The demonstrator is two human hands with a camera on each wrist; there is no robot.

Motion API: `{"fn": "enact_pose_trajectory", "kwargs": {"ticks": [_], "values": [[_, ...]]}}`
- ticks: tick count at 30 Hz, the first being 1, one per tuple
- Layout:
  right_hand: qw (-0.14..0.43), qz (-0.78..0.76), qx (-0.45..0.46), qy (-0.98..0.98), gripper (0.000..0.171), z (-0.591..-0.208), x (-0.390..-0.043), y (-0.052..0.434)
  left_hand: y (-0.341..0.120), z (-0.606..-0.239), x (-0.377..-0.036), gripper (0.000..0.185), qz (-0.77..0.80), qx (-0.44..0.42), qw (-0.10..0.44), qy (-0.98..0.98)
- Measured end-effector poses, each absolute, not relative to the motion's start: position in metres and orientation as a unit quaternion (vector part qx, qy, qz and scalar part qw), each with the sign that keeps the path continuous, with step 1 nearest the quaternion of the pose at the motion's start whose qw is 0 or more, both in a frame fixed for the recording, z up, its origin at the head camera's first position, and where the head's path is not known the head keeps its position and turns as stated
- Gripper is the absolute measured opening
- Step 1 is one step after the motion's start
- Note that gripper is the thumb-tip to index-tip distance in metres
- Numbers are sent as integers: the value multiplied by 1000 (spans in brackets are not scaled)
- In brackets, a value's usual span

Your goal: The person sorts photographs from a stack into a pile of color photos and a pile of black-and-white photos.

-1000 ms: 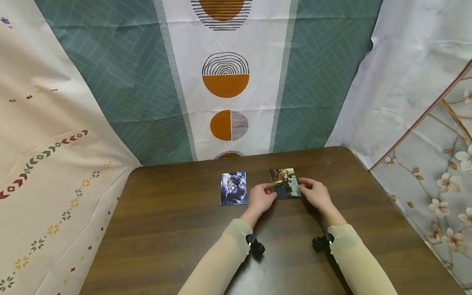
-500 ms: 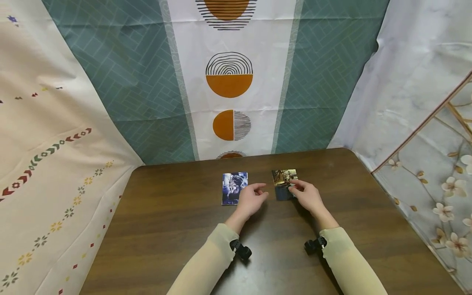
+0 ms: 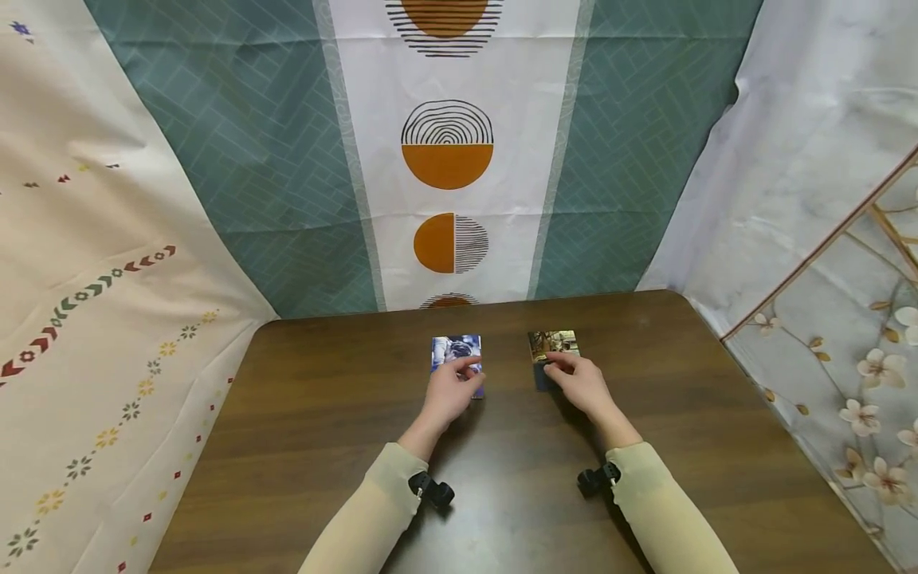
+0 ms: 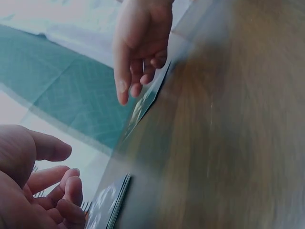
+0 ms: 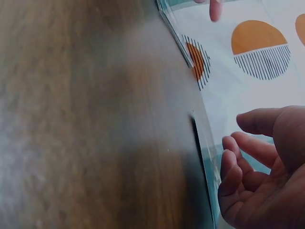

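Two small picture cards lie flat on the brown table (image 3: 323, 446). On the left is a blue-and-white one (image 3: 452, 347); the left wrist view shows layered edges, like a stack (image 4: 110, 205). To its right lies a card with a golden top and dark lower part (image 3: 552, 343), partly hidden behind my right hand (image 3: 579, 387). My left hand (image 3: 448, 391) hovers over the lower part of the blue card, fingers loosely bent and holding nothing. The right hand's fingers, also loosely bent, hover over the golden card, with a gap between thumb and fingers in the right wrist view.
A teal and white cloth with orange circles (image 3: 448, 167) hangs behind the table's far edge. Patterned cream cloth (image 3: 129, 319) hangs at the left, and a floral one (image 3: 846, 351) at the right. Black wrist cameras (image 3: 433, 492) are strapped on both sleeves.
Both hands have let go of the golden card's sides and moved left. The left hand has come over the blue card, the right over the golden one. Both cards stay put.
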State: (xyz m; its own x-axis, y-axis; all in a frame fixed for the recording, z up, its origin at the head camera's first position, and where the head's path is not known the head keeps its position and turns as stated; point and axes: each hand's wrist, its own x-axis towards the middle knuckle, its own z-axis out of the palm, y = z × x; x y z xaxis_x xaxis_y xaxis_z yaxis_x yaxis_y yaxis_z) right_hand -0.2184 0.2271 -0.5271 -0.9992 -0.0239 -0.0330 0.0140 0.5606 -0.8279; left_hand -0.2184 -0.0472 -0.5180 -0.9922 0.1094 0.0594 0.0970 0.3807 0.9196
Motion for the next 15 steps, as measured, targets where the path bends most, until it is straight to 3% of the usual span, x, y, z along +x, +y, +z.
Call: {"fn": "enact_pose_trajectory", "kwargs": {"ticks": [15], "values": [[28,-473,-24,880,45,-524,-221,199,-103,-528,-221,38,559,-10,-17,829]]}}
